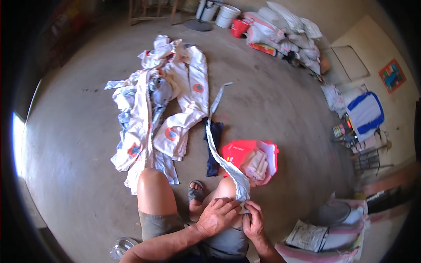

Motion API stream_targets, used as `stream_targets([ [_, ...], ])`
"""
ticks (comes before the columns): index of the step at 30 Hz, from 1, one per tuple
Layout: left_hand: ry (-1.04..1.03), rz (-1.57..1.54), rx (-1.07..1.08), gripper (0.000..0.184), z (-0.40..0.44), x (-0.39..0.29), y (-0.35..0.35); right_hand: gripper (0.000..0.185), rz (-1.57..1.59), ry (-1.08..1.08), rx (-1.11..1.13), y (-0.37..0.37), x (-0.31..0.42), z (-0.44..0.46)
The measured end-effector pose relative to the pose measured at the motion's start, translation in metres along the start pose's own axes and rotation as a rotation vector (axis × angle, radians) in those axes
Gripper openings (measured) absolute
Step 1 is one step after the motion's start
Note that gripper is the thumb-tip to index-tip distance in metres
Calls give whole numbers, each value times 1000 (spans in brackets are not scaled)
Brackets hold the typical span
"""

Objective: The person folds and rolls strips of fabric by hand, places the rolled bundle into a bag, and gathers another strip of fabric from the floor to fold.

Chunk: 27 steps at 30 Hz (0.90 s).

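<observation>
A long, pale cloth strip (234, 174) runs from the floor up over my right knee, narrowing toward its far end. Its near end is bunched on my thigh between both hands. My left hand (218, 215) lies across my thigh, its fingers bent and pressed onto the bunched end. At the other side of that end, my right hand (253, 220) pinches it between thumb and fingers. Just beyond my knee stands a red bag (237, 151), holding several rolled pale cloths (255, 165). Part of the strip under my fingers is hidden.
A heap of white printed cloth (171, 105) spreads over the floor ahead. Dark fabric (213, 151) lies beside the strip. Stuffed sacks (280, 28), a red bucket (239, 28) and a white bucket (227, 16) stand at the back. An open sack (326, 236) is at my right.
</observation>
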<state>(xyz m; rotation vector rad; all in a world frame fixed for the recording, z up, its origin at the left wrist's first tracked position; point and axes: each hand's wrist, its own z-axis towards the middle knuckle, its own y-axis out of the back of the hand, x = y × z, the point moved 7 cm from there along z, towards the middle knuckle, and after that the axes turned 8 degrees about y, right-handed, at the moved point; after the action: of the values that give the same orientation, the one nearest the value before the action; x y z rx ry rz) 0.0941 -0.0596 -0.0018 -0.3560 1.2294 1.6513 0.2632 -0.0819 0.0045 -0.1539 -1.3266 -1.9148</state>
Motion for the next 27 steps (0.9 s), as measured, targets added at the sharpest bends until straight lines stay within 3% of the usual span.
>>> stream_targets([
  [1,-12,16,40,40,2,-9,0,37,-16,-13,-11,6,3,-8],
  [8,-98,83,24,45,4,-30,-30,41,27,-14,-67,21,-17,-37],
  [16,-154,209,18,50,-1,-25,-23,42,104,139,-103,15,-21,-32],
  [27,-184,287,-4,36,3,-30,-8,43,123,155,-184,18,-9,-20],
])
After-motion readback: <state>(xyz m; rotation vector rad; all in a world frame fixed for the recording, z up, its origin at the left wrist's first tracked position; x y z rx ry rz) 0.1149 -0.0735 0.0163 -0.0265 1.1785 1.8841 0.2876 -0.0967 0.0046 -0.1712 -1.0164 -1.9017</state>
